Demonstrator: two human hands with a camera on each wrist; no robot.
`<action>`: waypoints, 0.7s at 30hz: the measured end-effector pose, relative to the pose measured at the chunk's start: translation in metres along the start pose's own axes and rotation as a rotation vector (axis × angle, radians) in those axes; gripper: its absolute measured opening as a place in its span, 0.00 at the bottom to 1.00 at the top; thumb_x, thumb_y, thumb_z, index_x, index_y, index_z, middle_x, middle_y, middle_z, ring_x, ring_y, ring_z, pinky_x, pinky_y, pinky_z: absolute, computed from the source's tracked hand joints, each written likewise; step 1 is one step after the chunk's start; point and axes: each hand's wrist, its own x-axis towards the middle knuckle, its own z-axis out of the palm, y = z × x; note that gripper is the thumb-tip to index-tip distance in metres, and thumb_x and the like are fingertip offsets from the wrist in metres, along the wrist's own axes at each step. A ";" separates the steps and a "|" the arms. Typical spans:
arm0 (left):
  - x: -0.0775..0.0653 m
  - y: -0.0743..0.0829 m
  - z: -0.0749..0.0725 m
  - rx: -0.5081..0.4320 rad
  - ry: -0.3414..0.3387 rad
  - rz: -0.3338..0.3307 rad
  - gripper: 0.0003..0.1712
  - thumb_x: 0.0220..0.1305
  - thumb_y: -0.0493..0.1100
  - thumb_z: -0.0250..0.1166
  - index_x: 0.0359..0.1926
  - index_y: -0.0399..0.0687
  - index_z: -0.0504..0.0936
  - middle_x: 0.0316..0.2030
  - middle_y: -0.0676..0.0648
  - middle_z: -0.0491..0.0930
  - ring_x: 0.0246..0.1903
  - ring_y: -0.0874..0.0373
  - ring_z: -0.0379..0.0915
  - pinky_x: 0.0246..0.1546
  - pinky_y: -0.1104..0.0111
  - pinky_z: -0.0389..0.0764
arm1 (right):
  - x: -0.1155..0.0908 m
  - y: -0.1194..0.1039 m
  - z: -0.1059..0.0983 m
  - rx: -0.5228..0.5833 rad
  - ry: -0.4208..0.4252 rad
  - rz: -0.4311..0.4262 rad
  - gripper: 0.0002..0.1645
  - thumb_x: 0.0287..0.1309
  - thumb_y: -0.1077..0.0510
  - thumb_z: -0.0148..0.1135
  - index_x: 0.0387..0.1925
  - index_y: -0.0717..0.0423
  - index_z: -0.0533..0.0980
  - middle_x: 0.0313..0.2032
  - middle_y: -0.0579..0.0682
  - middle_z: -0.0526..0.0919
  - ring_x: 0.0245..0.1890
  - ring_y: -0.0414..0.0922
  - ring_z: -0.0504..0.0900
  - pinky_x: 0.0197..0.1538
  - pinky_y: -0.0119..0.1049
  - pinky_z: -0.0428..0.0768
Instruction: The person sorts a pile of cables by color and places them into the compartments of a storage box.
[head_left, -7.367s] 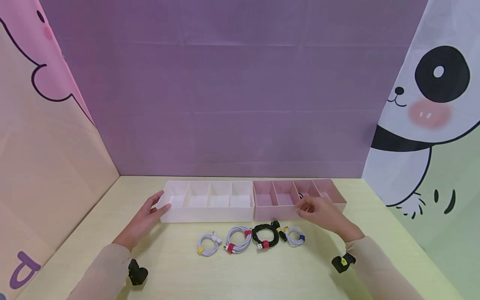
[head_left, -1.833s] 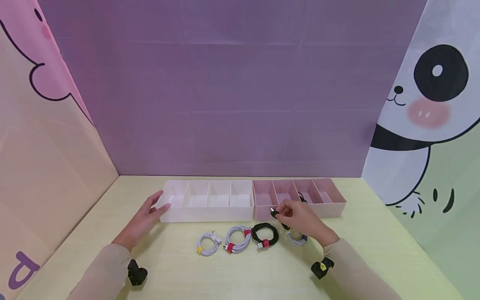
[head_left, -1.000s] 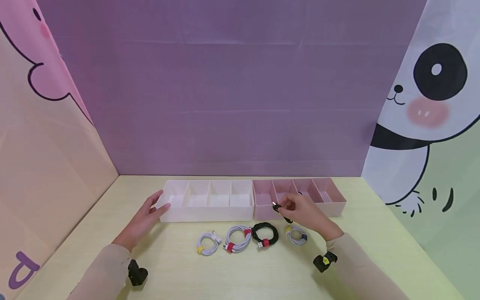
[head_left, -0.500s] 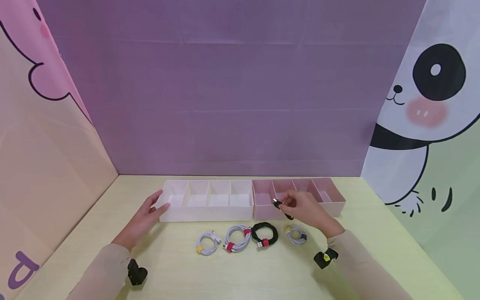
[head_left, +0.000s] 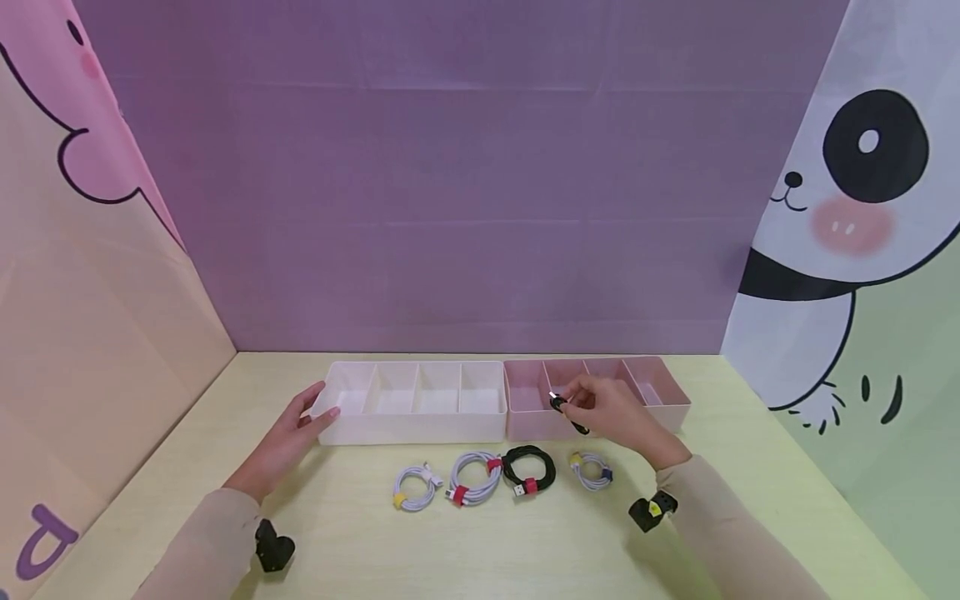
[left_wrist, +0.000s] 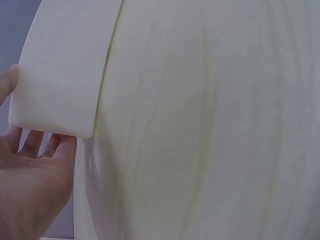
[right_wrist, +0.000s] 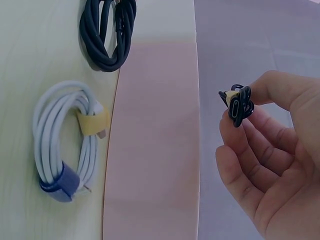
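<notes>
My left hand [head_left: 296, 429] holds the left end of a white four-compartment organizer box [head_left: 416, 428], its thumb over the front corner and fingers against the end wall [left_wrist: 55, 75]. My right hand [head_left: 611, 412] pinches a small coiled black cable [right_wrist: 239, 106] with a yellow tie between thumb and fingertips. In the right wrist view its connector end faces the camera. The head view shows this cable raised in front of the second compartment of the pink organizer box [head_left: 532, 425]. The hand partly hides the pink box's middle compartments.
On the table before the boxes lie a white cable [head_left: 401, 485] with a yellow tie, a thicker white cable [head_left: 454, 483] with red ties, a black cable [head_left: 553, 471] with a red tie, and a white cable [right_wrist: 47, 135] with yellow and blue ties. A purple wall stands behind.
My right hand has moved from the pink box's third compartment to the table, picked up the small black cable, and lifted it toward the box. The left hand has stayed on the white box.
</notes>
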 end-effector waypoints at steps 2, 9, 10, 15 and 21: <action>0.000 -0.001 0.000 -0.002 -0.001 0.004 0.56 0.69 0.66 0.58 0.81 0.54 0.34 0.78 0.36 0.32 0.73 0.29 0.36 0.70 0.38 0.50 | 0.000 0.001 0.000 -0.003 0.002 0.001 0.04 0.59 0.64 0.66 0.36 0.57 0.82 0.28 0.41 0.82 0.28 0.38 0.79 0.34 0.32 0.79; 0.001 -0.003 0.000 -0.022 -0.002 0.025 0.54 0.71 0.64 0.58 0.81 0.52 0.35 0.78 0.36 0.33 0.74 0.30 0.36 0.70 0.38 0.51 | 0.003 0.003 -0.002 -0.007 -0.002 0.018 0.04 0.59 0.63 0.66 0.38 0.57 0.82 0.28 0.41 0.83 0.28 0.38 0.78 0.33 0.33 0.77; 0.001 -0.003 0.000 -0.020 0.000 0.025 0.54 0.71 0.64 0.58 0.81 0.52 0.35 0.78 0.36 0.33 0.74 0.30 0.37 0.70 0.38 0.51 | 0.004 0.003 -0.003 -0.005 -0.002 0.023 0.04 0.59 0.63 0.66 0.38 0.57 0.82 0.28 0.41 0.83 0.28 0.38 0.78 0.33 0.33 0.77; 0.001 -0.003 0.000 -0.006 0.001 0.019 0.55 0.70 0.65 0.58 0.81 0.53 0.35 0.78 0.36 0.33 0.73 0.29 0.37 0.70 0.38 0.50 | 0.007 0.005 -0.004 0.005 0.002 0.036 0.04 0.59 0.64 0.66 0.38 0.58 0.82 0.27 0.43 0.82 0.28 0.40 0.78 0.32 0.32 0.77; 0.001 -0.002 0.000 0.008 0.000 0.004 0.55 0.70 0.66 0.58 0.81 0.54 0.34 0.78 0.36 0.32 0.74 0.29 0.35 0.69 0.37 0.49 | 0.011 0.007 -0.005 0.001 0.000 0.033 0.05 0.60 0.63 0.66 0.38 0.59 0.82 0.28 0.43 0.82 0.29 0.41 0.78 0.32 0.33 0.78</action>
